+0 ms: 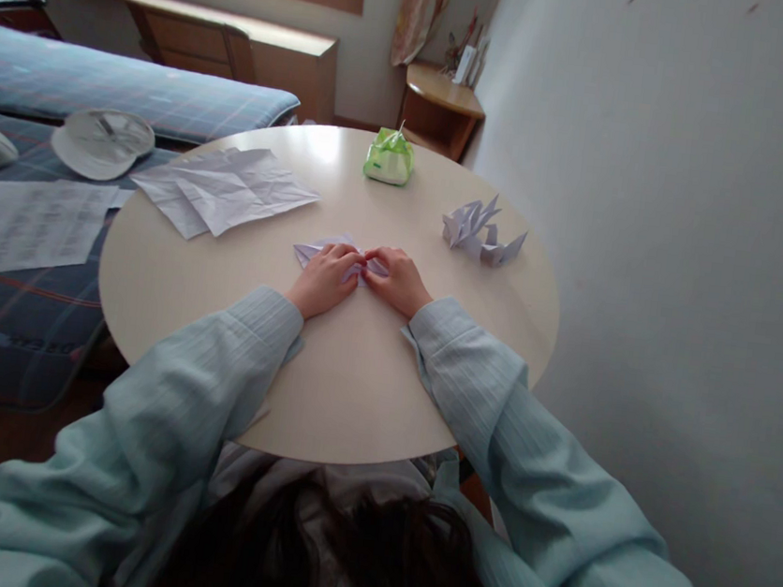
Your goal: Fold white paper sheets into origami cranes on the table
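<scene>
A piece of folded white paper (308, 251) lies at the middle of the round table (354, 374), largely covered by my hands. My left hand (328, 277) rests over its left part, fingers closed and bent down onto it. From the right, my right hand (397, 278) pinches the paper near its centre, thumb and forefinger together. The fingertips of both hands nearly meet. How the folds run beneath my fingers is hidden. Several folded paper cranes (476, 228) stand together toward the right side of the table.
Creased white sheets (240, 187) lie at the table's back left. A green tissue pack (389, 157) stands near the far edge. At left, a bed (14, 316) holds printed papers (38, 225) and a cap (102, 145). A white wall (683, 270) bounds the right.
</scene>
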Tool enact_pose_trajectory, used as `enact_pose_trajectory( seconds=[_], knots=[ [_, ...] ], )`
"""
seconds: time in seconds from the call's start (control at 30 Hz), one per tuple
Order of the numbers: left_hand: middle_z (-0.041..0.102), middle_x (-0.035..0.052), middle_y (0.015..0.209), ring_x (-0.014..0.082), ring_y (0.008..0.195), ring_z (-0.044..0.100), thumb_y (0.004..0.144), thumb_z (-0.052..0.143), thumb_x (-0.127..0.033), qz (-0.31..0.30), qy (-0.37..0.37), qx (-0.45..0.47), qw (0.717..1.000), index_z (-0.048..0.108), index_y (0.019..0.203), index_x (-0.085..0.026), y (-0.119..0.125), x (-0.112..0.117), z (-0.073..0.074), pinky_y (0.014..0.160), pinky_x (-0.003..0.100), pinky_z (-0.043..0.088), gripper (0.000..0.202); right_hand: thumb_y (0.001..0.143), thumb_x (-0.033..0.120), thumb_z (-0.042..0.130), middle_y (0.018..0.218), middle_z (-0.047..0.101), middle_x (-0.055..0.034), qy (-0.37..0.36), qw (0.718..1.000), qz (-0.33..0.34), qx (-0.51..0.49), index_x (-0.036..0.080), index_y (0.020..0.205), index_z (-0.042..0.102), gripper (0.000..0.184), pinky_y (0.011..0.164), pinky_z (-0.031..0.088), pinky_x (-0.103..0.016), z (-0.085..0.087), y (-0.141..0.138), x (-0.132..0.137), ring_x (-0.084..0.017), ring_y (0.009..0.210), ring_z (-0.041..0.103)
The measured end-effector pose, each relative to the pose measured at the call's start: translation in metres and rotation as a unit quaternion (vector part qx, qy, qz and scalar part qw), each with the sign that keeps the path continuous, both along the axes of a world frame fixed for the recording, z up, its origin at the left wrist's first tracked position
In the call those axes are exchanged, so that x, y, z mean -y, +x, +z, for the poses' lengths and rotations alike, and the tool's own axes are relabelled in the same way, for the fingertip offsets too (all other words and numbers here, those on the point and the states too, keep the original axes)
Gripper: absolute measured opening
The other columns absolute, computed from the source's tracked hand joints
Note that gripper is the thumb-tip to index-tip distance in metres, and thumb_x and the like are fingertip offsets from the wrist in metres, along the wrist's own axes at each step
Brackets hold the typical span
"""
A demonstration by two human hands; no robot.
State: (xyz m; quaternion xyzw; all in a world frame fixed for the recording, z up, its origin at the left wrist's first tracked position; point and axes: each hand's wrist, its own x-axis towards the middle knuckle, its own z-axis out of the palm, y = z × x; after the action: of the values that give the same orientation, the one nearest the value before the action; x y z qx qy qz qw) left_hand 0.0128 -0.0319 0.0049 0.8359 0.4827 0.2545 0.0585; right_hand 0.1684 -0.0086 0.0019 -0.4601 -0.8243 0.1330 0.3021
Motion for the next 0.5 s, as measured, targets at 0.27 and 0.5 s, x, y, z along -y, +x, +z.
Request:
enact_pose_trajectory(
  seconds=[0.27,0.5],
  knots=[
    [0.053,0.0084,0.117,0.0227,0.111,0.044,0.078,0.045,-0.025,0.048,-0.003,-0.002,0.999,0.057,0.105,-0.019,-0.0015,-0.003,-0.0061,0.097,0.04,0.032,0.03,0.073,0.021,0.054,0.092,0.063,-0.0052,-0.01,1.0,-0.009,0.006,0.017,0.09,0.06,0.018,0.083,0.038,-0.031,0.0017,-0.0006,0.0003,-0.018,0.09,0.053],
    [0.053,0.0076,0.117,0.0241,0.111,0.043,0.078,0.046,-0.026,0.102,0.007,-0.004,0.995,0.056,0.104,-0.021,-0.0022,-0.0039,-0.0079,0.095,0.042,0.031,0.028,0.074,0.021,0.054,0.091,0.062,-0.0048,-0.009,1.0,0.0,0.005,0.018,0.088,0.06,0.016,0.085,0.038,-0.031,0.0008,-0.0001,0.0,-0.018,0.091,0.052]
  ],
)
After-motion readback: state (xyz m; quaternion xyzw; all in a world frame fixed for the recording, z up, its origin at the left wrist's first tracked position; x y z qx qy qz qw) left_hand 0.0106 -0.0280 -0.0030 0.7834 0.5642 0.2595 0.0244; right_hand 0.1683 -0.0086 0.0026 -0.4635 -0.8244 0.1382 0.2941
